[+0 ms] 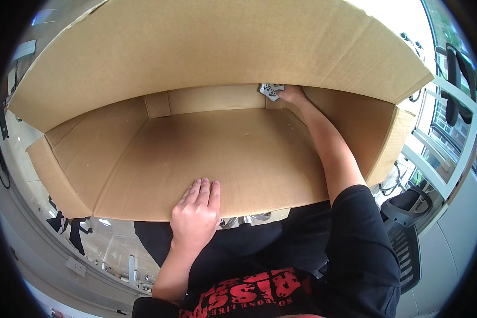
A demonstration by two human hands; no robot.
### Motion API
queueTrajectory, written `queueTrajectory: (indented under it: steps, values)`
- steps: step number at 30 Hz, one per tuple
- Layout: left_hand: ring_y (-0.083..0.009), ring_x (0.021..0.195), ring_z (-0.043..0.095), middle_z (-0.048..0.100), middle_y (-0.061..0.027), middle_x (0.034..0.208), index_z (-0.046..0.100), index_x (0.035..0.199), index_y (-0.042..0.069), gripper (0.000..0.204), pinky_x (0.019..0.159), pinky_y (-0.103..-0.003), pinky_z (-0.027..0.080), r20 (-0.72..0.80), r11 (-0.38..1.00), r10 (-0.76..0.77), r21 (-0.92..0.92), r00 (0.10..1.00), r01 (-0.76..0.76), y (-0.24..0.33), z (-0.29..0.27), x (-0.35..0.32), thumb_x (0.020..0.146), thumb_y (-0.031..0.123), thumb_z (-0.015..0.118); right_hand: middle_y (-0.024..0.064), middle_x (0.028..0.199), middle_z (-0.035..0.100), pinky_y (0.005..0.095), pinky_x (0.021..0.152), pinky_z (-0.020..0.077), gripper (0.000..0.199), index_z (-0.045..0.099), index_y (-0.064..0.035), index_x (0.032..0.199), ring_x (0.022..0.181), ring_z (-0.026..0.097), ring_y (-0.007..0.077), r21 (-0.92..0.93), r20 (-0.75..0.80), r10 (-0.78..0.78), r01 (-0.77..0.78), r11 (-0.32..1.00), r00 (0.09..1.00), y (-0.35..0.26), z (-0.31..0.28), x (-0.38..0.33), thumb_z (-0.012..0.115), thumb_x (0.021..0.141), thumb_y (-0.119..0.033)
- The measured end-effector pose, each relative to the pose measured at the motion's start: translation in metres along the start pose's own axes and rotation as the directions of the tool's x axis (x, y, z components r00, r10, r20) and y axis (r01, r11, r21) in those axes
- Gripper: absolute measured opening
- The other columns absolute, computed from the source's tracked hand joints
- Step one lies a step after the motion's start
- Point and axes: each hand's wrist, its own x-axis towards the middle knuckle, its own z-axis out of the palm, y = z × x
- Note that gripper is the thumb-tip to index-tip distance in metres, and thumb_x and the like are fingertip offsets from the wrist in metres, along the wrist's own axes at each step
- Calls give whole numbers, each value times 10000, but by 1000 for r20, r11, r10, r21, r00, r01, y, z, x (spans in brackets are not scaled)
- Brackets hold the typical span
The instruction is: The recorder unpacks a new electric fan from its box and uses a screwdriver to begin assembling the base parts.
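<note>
A big open cardboard box [143,159] lies in front of me with its wide flap raised at the top. My left hand [197,212] rests flat on the box's near flap, fingers together, holding nothing. My right hand [291,94] reaches deep into the far right corner of the box. Its fingers grip a small grey metal part with holes [271,90], half hidden under the raised flap.
A black office chair [408,233] stands at my right. White frames and another dark chair [453,85] sit at the far right. A grey floor with a wall socket [75,266] shows at the lower left.
</note>
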Motion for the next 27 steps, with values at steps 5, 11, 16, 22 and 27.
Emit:
queueTrajectory:
  steps: [5, 11, 16, 22, 27]
  values:
    - [-290, 1047, 717, 740, -161, 1090, 728, 1111, 19, 481, 883, -381, 587, -19, 1000, 20, -13, 1000, -21, 3, 3, 4, 631, 18, 697, 141, 1522, 471, 378, 1192, 323, 722, 491, -103, 1464, 1427, 407, 296, -8, -180, -20, 19, 1000, 983, 18, 2, -2, 746, 842, -367]
    - [-298, 1027, 725, 743, -170, 1072, 735, 1095, 13, 440, 891, -388, 588, -17, 1000, 4, 8, 1000, -4, -1, 1, 0, 661, 14, 669, 127, 1582, 384, 433, 1207, 303, 945, 413, -177, 1523, 1467, 333, 325, -34, -190, -71, 66, 997, 979, -19, 0, -23, 859, 734, -445]
    - [-307, 1010, 730, 745, -175, 1055, 740, 1073, 11, 402, 892, -395, 591, -39, 1000, 14, 0, 999, -14, 2, 3, 4, 680, 21, 654, 123, 1568, 400, 442, 1205, 298, 1047, 389, -170, 1526, 1458, 345, 334, -434, -94, -193, 134, 891, 977, -4, 35, -11, 868, 677, -553]
    - [-309, 1000, 734, 748, -175, 1039, 743, 1054, 9, 352, 895, -397, 593, -27, 1000, 18, -2, 999, -18, 1, 1, 3, 721, 33, 628, 116, 1464, 522, 438, 1132, 395, 971, 493, -124, 1449, 1362, 484, 329, -438, -236, -264, 140, 888, 935, 14, 42, -10, 833, 682, -613]
    - [-309, 999, 735, 748, -180, 1036, 742, 1051, 6, 329, 905, -403, 591, -23, 1000, 17, 10, 1000, -17, -3, 4, -1, 746, 51, 628, 150, 1282, 637, 401, 988, 526, 972, 578, -89, 1356, 1186, 637, 299, -294, -237, 82, -152, 943, 968, -14, 48, -29, 755, 672, -757]
